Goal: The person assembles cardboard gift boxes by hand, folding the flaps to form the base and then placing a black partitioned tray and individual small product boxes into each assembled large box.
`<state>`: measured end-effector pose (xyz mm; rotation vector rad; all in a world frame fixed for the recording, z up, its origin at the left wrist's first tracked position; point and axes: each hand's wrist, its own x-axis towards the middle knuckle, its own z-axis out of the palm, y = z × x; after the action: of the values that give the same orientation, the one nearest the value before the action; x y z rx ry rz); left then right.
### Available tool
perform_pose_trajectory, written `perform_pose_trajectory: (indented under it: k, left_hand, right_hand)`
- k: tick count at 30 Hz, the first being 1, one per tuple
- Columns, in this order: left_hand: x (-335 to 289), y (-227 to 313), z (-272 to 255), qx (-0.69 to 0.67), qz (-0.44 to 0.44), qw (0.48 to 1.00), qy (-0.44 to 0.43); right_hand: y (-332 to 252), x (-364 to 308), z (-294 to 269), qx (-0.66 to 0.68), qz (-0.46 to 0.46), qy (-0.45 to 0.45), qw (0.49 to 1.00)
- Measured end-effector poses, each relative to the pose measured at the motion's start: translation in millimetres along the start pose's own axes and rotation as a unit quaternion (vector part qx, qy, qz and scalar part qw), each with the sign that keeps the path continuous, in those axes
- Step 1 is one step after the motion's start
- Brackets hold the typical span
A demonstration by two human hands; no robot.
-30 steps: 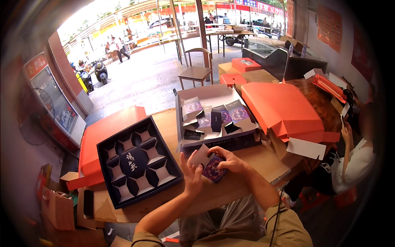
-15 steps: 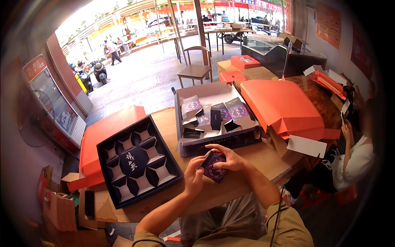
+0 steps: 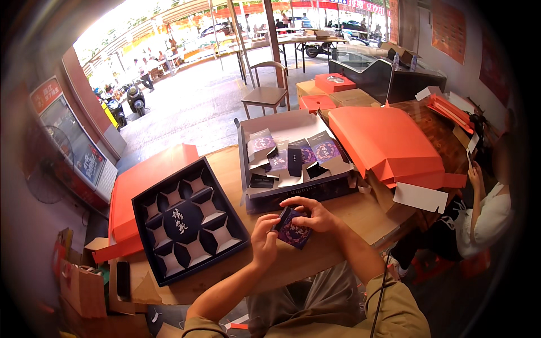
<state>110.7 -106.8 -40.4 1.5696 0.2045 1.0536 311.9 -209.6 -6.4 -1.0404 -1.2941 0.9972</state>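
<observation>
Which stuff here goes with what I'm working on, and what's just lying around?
Likely part of the job:
small purple box, in your left hand and right hand
open dark box holding purple cartons
dark compartment tray

Seemingly just around:
brown chair
glass-door fridge
scooters outside

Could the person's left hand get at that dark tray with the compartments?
Probably yes: the left hand is close to the dark tray, and I see nothing blocking the way. For now, though, it is occupied, gripping the small purple box together with the right hand.
</observation>
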Motion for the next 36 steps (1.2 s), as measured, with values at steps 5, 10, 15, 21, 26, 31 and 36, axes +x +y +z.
perform_pose_trajectory:
  k: [5,10,15,21,26,31,36]
  left_hand:
    - [-0.6,4.1,1.9,0.015,-0.011,1.000,0.011]
    - [-1.4,3.4,3.9,0.017,-0.014,0.999,0.024]
    - [-1.6,5.9,7.4,-0.033,-0.034,0.998,0.041]
    - [-2.7,-7.3,3.2,0.002,-0.031,0.999,0.044]
    - [-3.7,-12.5,2.5,0.003,-0.062,0.996,0.066]
    - [-3.7,-4.9,2.7,0.053,-0.041,0.997,0.038]
    - [-2.7,5.3,2.7,0.020,-0.042,0.998,-0.034]
  right_hand:
    - [1.8,0.7,-1.3,-0.010,-0.032,0.000,0.999]
    - [-0.7,1.0,0.4,-0.032,-0.052,0.004,0.998]
    - [-4.8,1.8,2.9,-0.035,-0.048,-0.005,0.998]
    - [-3.3,1.0,4.2,-0.044,-0.061,-0.008,0.997]
    - [-7.2,-1.0,6.8,-0.015,-0.022,-0.023,0.999]
    - [-5.8,-0.5,7.2,-0.048,-0.049,-0.019,0.997]
    - [4.1,3.0,6.1,-0.042,-0.084,0.033,0.995]
